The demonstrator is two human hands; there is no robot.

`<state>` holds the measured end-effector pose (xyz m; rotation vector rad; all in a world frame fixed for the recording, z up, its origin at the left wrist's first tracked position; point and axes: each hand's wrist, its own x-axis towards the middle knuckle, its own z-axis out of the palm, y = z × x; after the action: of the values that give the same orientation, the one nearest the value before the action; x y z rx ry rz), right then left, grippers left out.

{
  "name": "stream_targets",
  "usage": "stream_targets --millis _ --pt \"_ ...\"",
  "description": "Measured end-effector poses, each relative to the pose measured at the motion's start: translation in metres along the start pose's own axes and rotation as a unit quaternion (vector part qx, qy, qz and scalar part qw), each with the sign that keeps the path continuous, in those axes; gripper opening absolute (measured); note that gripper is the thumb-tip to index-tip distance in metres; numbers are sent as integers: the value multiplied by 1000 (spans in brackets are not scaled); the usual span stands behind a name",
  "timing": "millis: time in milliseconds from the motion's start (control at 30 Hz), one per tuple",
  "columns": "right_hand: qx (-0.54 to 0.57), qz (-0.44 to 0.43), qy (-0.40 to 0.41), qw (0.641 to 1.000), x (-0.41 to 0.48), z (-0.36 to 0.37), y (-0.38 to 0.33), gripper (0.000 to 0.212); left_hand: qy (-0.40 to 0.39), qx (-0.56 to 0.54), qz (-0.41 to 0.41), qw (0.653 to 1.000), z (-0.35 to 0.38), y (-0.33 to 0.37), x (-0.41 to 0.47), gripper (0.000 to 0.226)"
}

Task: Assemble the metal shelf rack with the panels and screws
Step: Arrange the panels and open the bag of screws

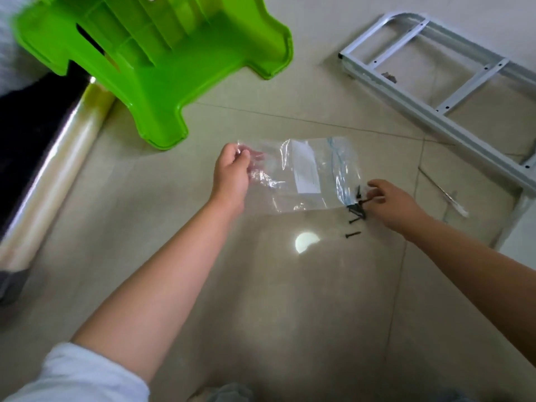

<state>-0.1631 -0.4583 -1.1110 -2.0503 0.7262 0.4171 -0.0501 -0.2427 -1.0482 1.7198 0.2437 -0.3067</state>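
The pale tiled floor point(290, 314) fills the view, with one bright round spot of light point(306, 242) on it near the middle. One lime-green plastic stool point(162, 68) stands at the upper left, and beside it along the left edge lies one long roll of clear film point(55, 166). At the upper right lies one white metal side panel point(429, 111) of the rack, flat on the tiles, a ladder-like frame with a rounded far end and two drilled cross-bars in sight; its near end runs out of the picture. Two bare forearms reach in from below, the left one with a white sleeve point(75, 378) pushed up. Between the hands hangs one clear plastic zip bag point(301, 175), stretched sideways, with one white label on it. The left hand point(232, 172) grips the bag's left end, fingers curled around the plastic. The right hand point(394, 203) is at the bag's lower right corner, its fingertips pinching a single black screw point(365, 201). Just beside that corner sits a small dark clump of screws point(356, 209), too tangled to count, and two more lie loose on the tiles just below it. To the right of the hand lies one thin silvery rod point(443, 192), too blurred to identify.
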Motion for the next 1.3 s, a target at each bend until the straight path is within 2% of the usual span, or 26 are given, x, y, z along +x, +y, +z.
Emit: stream_targets --millis 100,233,333,400,467,533,567,633,667,700,733,767,833,867,933,1000,1100,1200,1300 --pt "-65 -14 -17 998 -5 4 -5 46 34 -112 -95 989 -31 -15 9 32" --pt "-130 -29 -19 991 -10 9 -13 42 50 -196 -183 962 -66 -46 11 33" --pt "-187 -37 13 982 -17 13 -16 49 97 -244 -204 943 -100 -65 13 34" --pt "-250 -47 12 967 -19 16 -16 56 157 -260 -190 933 -129 -72 16 36" --pt "-312 -59 -9 948 -18 24 -22 56 254 -248 -178 918 -161 -81 18 35" --pt "-347 -61 -25 935 -17 35 -35 51 344 -170 -187 904 -184 -92 17 30" --pt "-360 -69 -28 930 -18 43 -42 49 376 -120 -199 897 -191 -97 15 25" --pt "-391 -103 -34 914 -19 62 -56 50 418 -104 -234 872 -201 -105 6 9" --pt "-406 -122 -42 905 -19 71 -63 51 463 -111 -252 843 -203 -109 1 11" --pt "-416 -140 -51 897 -20 82 -70 52 504 -110 -254 818 -200 -107 -4 26" --pt "-423 -153 -61 891 -21 93 -77 52 510 -64 -275 813 -198 -106 -8 40" --pt "-430 -164 -69 885 -21 104 -84 52 504 -28 -303 808 -199 -106 -10 50" --pt "-442 -182 -77 875 -23 126 -98 50 433 36 -357 827 -190 -100 -16 59" --pt "-447 -196 -78 870 -23 136 -104 48 405 71 -358 838 -186 -98 -17 60" --pt "-454 -233 -85 856 -26 155 -113 45 413 127 -348 832 -177 -94 -16 54" --pt "-457 -276 -94 840 -27 169 -117 46 394 206 -302 843 -167 -91 -14 44" --pt "-460 -300 -108 829 -23 172 -113 47 224 372 -194 880 -145 -101 -13 30" --pt "-449 -285 -95 841 -10 146 -102 47 77 457 -90 881 -112 -107 -13 28" --pt "-421 -251 -58 870 2 106 -83 45 -15 495 7 868 -63 -101 -16 28"
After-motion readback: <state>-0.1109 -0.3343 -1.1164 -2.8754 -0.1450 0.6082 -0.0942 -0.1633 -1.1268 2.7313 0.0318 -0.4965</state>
